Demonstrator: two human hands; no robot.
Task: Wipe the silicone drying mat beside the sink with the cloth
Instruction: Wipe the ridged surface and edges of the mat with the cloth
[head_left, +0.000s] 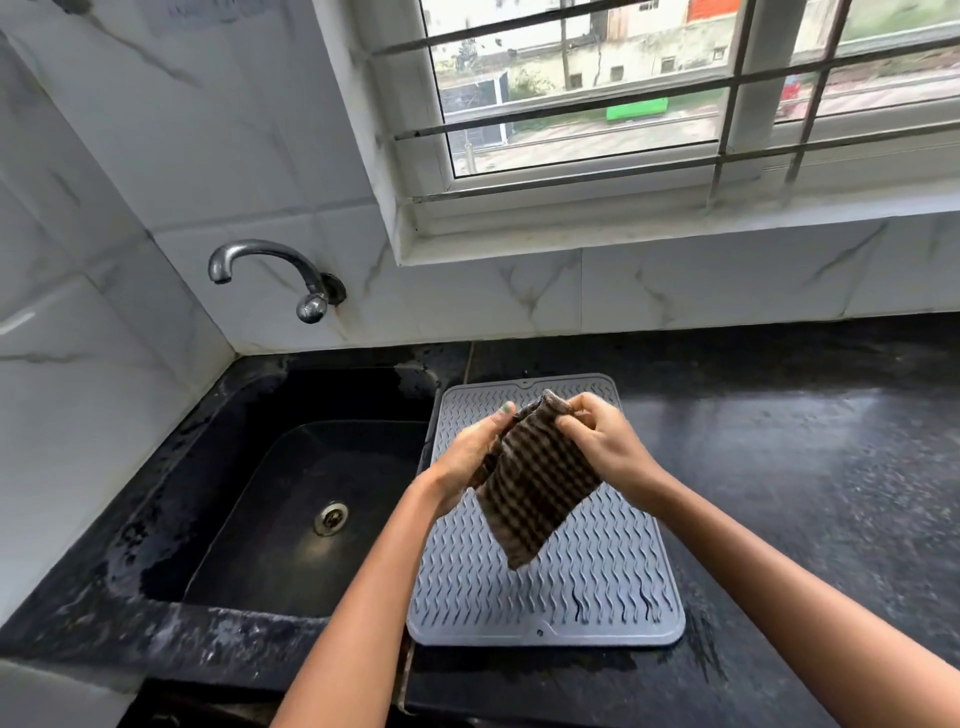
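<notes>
Black counter (779, 441), grey mat (597, 582) lying right beside sink (291, 493). Checked cloth (535, 483) hanging above mat, pinched at top by left hand (467, 457) and right hand (608, 441). Best folded into flat pad, then pressed down along ridges.

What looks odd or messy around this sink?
Little stands out. The grey drying mat lies flat beside the sink, with dark streaks near its front edge. Pale residue rims the sink. Both hands hold the checked cloth above the mat.
</notes>
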